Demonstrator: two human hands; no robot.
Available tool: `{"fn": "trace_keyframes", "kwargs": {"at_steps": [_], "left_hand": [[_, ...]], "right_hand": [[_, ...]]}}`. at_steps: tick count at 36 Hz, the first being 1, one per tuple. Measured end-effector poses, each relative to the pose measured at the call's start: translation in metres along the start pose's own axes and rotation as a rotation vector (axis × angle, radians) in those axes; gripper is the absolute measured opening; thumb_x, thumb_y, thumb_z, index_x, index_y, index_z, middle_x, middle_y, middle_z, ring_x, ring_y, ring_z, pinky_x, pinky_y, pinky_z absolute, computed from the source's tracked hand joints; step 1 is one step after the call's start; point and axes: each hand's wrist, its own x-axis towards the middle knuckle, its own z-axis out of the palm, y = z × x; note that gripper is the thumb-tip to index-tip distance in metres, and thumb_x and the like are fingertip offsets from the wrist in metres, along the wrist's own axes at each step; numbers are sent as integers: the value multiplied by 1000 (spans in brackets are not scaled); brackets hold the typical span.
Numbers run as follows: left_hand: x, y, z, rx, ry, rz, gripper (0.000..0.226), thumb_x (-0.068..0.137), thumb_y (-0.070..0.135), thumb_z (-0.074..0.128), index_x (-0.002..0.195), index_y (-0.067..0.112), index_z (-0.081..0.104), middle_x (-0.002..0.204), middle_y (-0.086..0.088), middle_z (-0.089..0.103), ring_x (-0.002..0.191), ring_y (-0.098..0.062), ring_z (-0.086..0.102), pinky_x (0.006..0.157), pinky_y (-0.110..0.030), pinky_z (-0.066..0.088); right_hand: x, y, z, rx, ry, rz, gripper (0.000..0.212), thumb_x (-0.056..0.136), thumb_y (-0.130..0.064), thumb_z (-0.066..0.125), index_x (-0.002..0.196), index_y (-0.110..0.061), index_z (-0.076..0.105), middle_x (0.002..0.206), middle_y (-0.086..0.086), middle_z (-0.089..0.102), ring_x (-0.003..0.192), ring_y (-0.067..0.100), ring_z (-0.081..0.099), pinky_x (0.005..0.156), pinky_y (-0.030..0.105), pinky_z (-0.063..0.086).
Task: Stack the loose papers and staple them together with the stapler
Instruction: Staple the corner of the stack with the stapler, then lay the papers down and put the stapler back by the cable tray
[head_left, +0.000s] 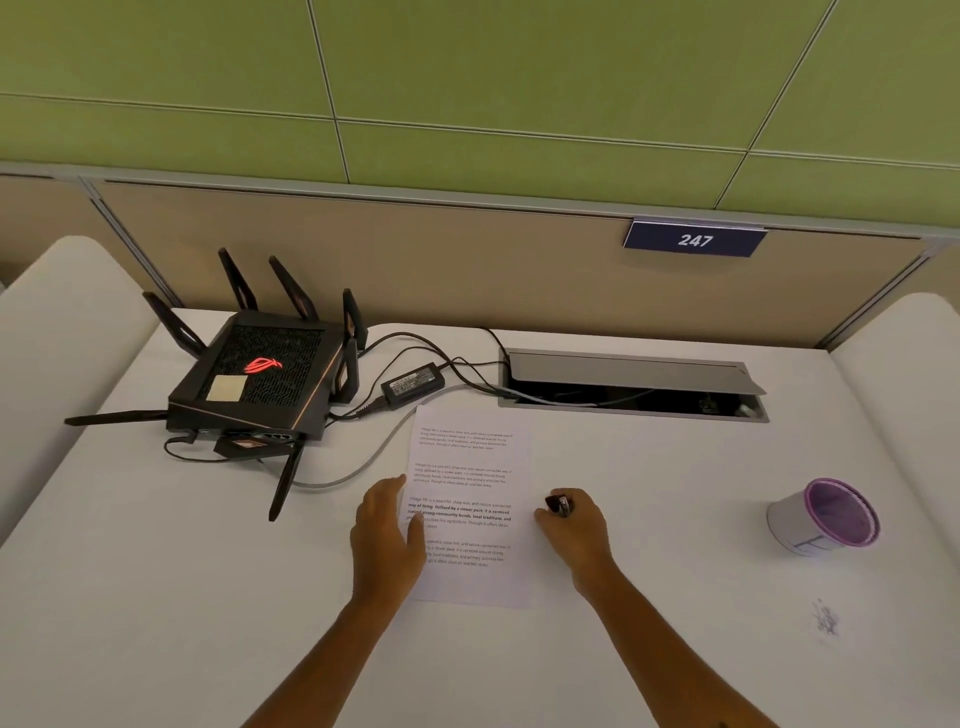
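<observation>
White printed papers (470, 467) lie stacked on the white desk (182, 597), long side running away from me. My left hand (387, 530) rests flat on the stack's left edge, fingers spread, thumb over the text. My right hand (576, 525) sits just off the stack's right edge, curled around a small dark stapler (560, 505); only the stapler's tip shows above my fingers.
A black router (260, 384) with several antennas stands at the back left, its cables and power brick (413, 385) trailing toward an open cable hatch (634, 387). A purple-rimmed cup (826, 517) stands at the right. A scribble mark (826, 618) is near the cup.
</observation>
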Motion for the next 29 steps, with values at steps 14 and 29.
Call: {"fn": "trace_keyframes", "kwargs": {"at_steps": [14, 29], "left_hand": [[-94, -16, 41, 264, -187, 220, 81, 104, 65, 22, 168, 16, 20, 179, -2, 9, 166, -24, 8, 133, -59, 3], [-99, -17, 55, 378, -226, 230, 84, 104, 67, 18, 165, 10, 30, 178, -9, 16, 164, -31, 16, 126, -71, 16]], "right_hand": [[66, -7, -90, -597, -17, -282, 53, 92, -11, 74, 142, -12, 56, 134, 13, 52, 118, 28, 60, 95, 26, 43], [138, -27, -145, -984, 35, -550, 46, 91, 4, 70, 134, -10, 66, 127, 10, 63, 117, 29, 64, 98, 34, 54]]}}
